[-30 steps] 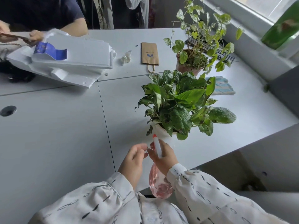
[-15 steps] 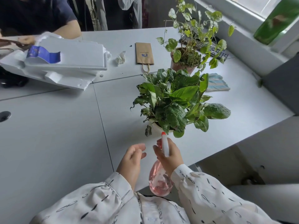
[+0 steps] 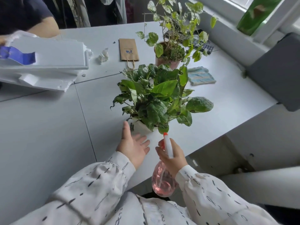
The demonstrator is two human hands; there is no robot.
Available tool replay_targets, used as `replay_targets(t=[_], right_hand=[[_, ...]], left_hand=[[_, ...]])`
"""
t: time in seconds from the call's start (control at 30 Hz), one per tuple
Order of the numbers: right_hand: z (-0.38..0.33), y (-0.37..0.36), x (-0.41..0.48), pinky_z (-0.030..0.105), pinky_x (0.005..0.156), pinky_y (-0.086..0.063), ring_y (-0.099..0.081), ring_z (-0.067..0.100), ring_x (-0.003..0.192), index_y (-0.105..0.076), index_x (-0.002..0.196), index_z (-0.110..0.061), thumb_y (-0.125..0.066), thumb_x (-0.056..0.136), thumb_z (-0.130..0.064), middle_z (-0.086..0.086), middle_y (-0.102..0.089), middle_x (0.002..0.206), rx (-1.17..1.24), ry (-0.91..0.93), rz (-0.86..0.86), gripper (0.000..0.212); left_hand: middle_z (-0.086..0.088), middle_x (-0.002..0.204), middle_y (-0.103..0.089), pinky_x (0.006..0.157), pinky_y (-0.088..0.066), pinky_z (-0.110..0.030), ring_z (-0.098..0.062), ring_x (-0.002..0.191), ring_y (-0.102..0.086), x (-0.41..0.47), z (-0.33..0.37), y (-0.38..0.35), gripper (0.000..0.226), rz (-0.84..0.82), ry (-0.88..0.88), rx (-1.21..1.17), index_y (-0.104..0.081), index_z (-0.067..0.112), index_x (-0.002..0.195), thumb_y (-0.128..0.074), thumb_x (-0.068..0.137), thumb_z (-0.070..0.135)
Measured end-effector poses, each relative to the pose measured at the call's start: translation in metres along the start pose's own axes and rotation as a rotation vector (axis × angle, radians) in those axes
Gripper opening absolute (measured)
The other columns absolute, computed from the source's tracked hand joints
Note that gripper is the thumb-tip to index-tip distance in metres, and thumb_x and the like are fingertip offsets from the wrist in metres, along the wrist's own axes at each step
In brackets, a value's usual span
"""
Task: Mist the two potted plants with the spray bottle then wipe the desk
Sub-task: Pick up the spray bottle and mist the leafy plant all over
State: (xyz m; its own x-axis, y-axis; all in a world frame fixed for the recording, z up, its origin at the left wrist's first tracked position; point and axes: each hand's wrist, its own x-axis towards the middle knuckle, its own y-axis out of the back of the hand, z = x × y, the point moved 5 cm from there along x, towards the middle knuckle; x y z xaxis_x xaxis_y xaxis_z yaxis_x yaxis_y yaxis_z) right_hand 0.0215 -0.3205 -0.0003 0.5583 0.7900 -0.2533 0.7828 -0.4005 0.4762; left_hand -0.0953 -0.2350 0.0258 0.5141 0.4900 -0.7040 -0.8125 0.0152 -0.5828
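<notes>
Head view: right hand (image 3: 172, 157) grips the spray bottle (image 3: 163, 182); left hand (image 3: 132, 146), fingers spread, nears the front plant's pot (image 3: 142, 127).

1. Near plant (image 3: 155, 98) stands on the desk (image 3: 40, 127), by its near edge.
2. Far plant (image 3: 172, 46) stands behind it, with the cloth (image 3: 201, 76) to its right.
3. Bag (image 3: 129, 49), tissue (image 3: 102, 56) and foam (image 3: 45, 62) lie leftward of the far plant.
4. Keyboard (image 3: 203, 44) lies behind the far plant.

You have two potted plants ahead of your hands: the nearer plant (image 3: 159, 98) just beyond your left hand (image 3: 133, 148), the farther plant (image 3: 170, 51) behind it. Your right hand (image 3: 172, 159) grips one spray bottle (image 3: 163, 184). Well beyond lie one cloth (image 3: 201, 75), one paper bag (image 3: 129, 49) and one keyboard (image 3: 203, 46).
</notes>
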Motion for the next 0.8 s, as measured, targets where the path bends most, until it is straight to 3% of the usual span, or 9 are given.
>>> replay_targets(t=[0.1, 0.23, 0.4, 0.53, 0.6, 0.7, 0.8], right_hand=[[0.004, 0.014, -0.006, 0.036, 0.077, -0.052, -0.061, 0.015, 0.081, -0.058, 0.091, -0.020, -0.067, 0.086, -0.023, -0.005, -0.064, 0.087, -0.002, 0.027, -0.005, 0.011], [0.010, 0.034, -0.011, 0.019, 0.077, -0.049, -0.061, 0.005, 0.088, -0.061, 0.095, -0.023, -0.068, 0.087, -0.023, -0.008, -0.066, 0.093, -0.009, 0.064, -0.044, 0.011], [0.016, 0.057, -0.001, 0.020, 0.079, -0.050, -0.062, 0.004, 0.090, -0.061, 0.099, -0.024, -0.068, 0.087, -0.025, -0.011, -0.066, 0.096, -0.019, 0.089, -0.070, 0.014], [0.017, 0.072, 0.012, 0.015, 0.077, -0.046, -0.061, 0.001, 0.091, -0.061, 0.101, -0.024, -0.066, 0.088, -0.025, -0.012, -0.065, 0.097, -0.054, 0.134, -0.142, 0.014], [0.019, 0.077, 0.021, 0.019, 0.079, -0.047, -0.061, 0.004, 0.094, -0.061, 0.103, -0.024, -0.066, 0.088, -0.026, -0.011, -0.065, 0.099, -0.057, 0.142, -0.185, 0.016], [0.021, 0.077, 0.034, 0.028, 0.085, -0.049, -0.061, 0.010, 0.098, -0.061, 0.105, -0.022, -0.065, 0.088, -0.028, -0.008, -0.064, 0.102, -0.102, 0.172, -0.254, 0.019], [0.021, 0.071, 0.045, 0.035, 0.088, -0.050, -0.060, 0.015, 0.097, -0.060, 0.104, -0.021, -0.065, 0.087, -0.027, -0.006, -0.063, 0.101, -0.129, 0.204, -0.304, 0.018]], left_hand=[[-0.021, 0.158, -0.010, 0.114, -0.016, -0.045, -0.036, 0.142, -0.022, 0.017, 0.000, -0.020, 0.113, -0.030, 0.070, -0.155, 0.004, 0.016, 0.152, -0.030, 0.071, 0.087], [-0.022, 0.158, 0.001, 0.116, -0.007, -0.054, -0.041, 0.146, -0.006, 0.042, -0.011, -0.042, 0.121, -0.095, 0.071, -0.227, 0.011, 0.028, 0.151, -0.037, 0.060, 0.093], [-0.013, 0.159, -0.016, 0.117, -0.006, -0.055, -0.038, 0.145, -0.015, 0.051, -0.025, -0.070, 0.112, -0.115, 0.067, -0.242, -0.013, 0.024, 0.152, -0.031, 0.065, 0.091], [-0.015, 0.147, -0.041, 0.111, -0.011, -0.064, -0.041, 0.134, -0.037, 0.058, -0.027, -0.090, 0.095, -0.285, 0.047, -0.270, -0.045, 0.024, 0.141, -0.034, 0.070, 0.087], [-0.018, 0.149, -0.037, 0.111, -0.007, -0.065, -0.044, 0.135, -0.034, 0.058, -0.021, -0.101, 0.090, -0.301, 0.039, -0.295, -0.039, 0.021, 0.144, -0.031, 0.076, 0.081], [-0.027, 0.153, -0.020, 0.112, -0.010, -0.064, -0.046, 0.141, -0.020, 0.055, -0.005, -0.116, 0.094, -0.191, 0.073, -0.396, -0.021, 0.009, 0.149, -0.038, 0.081, 0.071], [-0.027, 0.147, -0.030, 0.109, -0.021, -0.066, -0.048, 0.138, -0.024, 0.044, 0.014, -0.132, 0.074, -0.187, 0.070, -0.445, -0.033, 0.009, 0.142, -0.045, 0.086, 0.056]])
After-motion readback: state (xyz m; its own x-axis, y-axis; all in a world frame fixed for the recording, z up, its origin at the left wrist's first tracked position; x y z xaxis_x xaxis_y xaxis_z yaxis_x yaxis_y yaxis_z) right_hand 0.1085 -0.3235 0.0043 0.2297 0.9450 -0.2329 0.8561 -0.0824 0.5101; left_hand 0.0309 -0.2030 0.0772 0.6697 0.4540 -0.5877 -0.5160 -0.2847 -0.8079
